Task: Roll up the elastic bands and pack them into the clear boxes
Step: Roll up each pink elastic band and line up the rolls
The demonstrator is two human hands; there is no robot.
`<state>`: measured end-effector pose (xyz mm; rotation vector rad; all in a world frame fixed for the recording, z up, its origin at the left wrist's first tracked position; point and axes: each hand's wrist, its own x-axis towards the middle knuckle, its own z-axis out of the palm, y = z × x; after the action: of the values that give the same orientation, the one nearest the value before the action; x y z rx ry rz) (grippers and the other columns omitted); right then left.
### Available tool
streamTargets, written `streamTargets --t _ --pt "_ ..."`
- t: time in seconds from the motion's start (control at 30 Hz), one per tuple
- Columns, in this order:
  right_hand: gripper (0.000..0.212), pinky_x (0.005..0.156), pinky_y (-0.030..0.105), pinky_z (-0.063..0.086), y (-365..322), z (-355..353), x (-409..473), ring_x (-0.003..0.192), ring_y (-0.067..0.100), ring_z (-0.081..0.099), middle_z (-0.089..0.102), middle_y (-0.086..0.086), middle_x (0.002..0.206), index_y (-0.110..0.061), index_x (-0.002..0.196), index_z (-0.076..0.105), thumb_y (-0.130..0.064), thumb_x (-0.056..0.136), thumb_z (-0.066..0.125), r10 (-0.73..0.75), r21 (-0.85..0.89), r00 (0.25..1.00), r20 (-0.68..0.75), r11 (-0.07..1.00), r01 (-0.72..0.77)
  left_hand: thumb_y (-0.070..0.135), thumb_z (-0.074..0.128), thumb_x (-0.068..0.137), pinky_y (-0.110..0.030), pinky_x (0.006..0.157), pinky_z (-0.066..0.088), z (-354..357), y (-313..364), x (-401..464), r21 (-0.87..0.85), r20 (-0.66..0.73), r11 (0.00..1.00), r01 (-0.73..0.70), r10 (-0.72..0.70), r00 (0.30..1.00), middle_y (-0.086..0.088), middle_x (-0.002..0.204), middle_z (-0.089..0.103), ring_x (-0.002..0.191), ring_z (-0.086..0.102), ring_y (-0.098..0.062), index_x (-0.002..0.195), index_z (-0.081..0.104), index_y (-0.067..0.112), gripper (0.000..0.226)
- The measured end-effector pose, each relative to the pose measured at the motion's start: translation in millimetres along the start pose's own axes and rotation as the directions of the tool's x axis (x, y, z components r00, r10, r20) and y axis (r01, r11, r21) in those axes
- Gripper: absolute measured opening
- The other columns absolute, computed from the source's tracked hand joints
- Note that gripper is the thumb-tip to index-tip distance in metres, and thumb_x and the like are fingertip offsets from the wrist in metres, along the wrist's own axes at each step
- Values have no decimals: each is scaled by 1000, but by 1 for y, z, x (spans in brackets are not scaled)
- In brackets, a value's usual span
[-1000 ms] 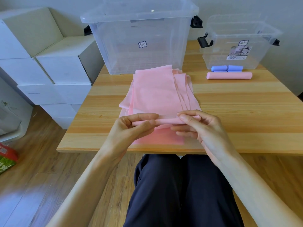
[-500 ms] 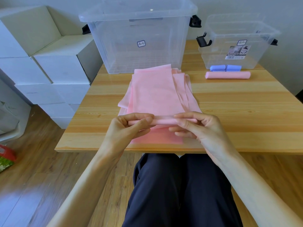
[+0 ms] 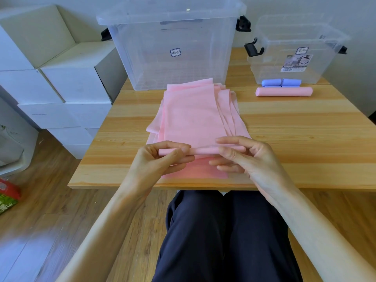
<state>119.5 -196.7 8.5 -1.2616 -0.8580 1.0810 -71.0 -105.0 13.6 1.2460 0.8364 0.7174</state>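
Since 1.0 s ago the rolled edge of the top pink elastic band (image 3: 191,117) has thickened from a folded lip into a narrow tube, and both hands sit slightly higher on it; left hand (image 3: 160,159) pinches the left end of the roll between thumb and curled fingers; right hand (image 3: 246,157) pinches the right end the same way, index finger laid along the top of the roll; roll lies across the near end of the band, held just above the light wooden slatted table (image 3: 295,139); rest of the band stays flat on a stack of pink bands, fanned at the far right corner; another pink layer shows under the hands near the table's front edge; large clear plastic lidded box (image 3: 173,47) stands at the back, touching the far end of the stack; smaller clear plastic box (image 3: 295,53), no lid on it, back right; finished pink roll (image 3: 284,92) lies in front of it, two blue rolls (image 3: 281,82) between that roll and the box; white cardboard cartons (image 3: 61,78) stacked left of the table; dark trousers (image 3: 223,237) below the table edge.
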Motion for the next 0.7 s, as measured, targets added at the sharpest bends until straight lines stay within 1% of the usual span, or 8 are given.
streamTargets --t 0.07,0.13,0.23,0.33,0.4,0.5,0.6,0.7 --pt "22 70 29 62 0 0 0 82 29 76 76 15 86 -4 98 73 -19 82 70 -6 -15 1000 10 1000 6 25 68 78 -18 72 57 0 0 0 -7 6 1000 11 -11 1000 -9 94 78 93 75 -16 95 74 11 23" --pt "23 67 27 62 0 1 0 79 29 76 76 16 84 -3 94 74 -23 82 70 -2 -25 1000 1 1000 2 25 67 78 -19 75 57 0 0 0 -27 19 999 18 -17 1000 -9 98 77 96 74 -16 100 74 11 27" --pt "27 65 27 62 0 1 0 78 29 76 76 18 83 -2 92 73 -27 81 69 13 -8 1000 -25 1000 -13 24 67 78 -19 77 58 1 0 1 -46 21 999 13 -13 1000 -10 98 77 96 74 -18 98 75 10 25" --pt "27 72 29 62 1 0 -1 85 30 75 76 16 91 -3 102 71 -21 82 70 11 32 1000 4 999 -11 26 67 78 -18 74 58 1 1 1 -51 9 999 19 -19 1000 -11 97 77 94 74 -17 98 76 12 26" --pt "29 73 28 61 0 0 -1 87 30 75 76 15 94 -4 107 70 -18 81 71 9 32 999 32 999 -10 26 66 78 -18 74 58 0 2 1 -57 26 998 29 -28 999 -10 98 77 94 74 -16 100 75 12 27" --pt "24 67 26 61 -2 1 -2 83 28 76 77 13 90 -4 97 74 -23 83 69 6 -4 1000 24 1000 -6 22 67 77 -21 79 59 -1 2 0 -55 99 997 62 -57 993 -10 103 77 99 73 -17 104 73 10 30" --pt "27 63 25 60 -3 2 -3 79 30 76 76 16 87 -4 92 75 -28 81 70 22 5 1000 10 1000 -22 19 68 76 -18 77 58 0 2 0 -63 95 996 69 -62 993 -10 102 77 96 74 -16 101 75 10 28" --pt "29 69 28 62 -3 0 -3 85 32 75 76 16 95 -6 105 72 -22 81 70 37 58 998 44 998 -40 21 67 77 -17 73 57 1 2 0 -57 87 996 64 -59 994 -9 100 77 94 74 -16 98 76 12 25"
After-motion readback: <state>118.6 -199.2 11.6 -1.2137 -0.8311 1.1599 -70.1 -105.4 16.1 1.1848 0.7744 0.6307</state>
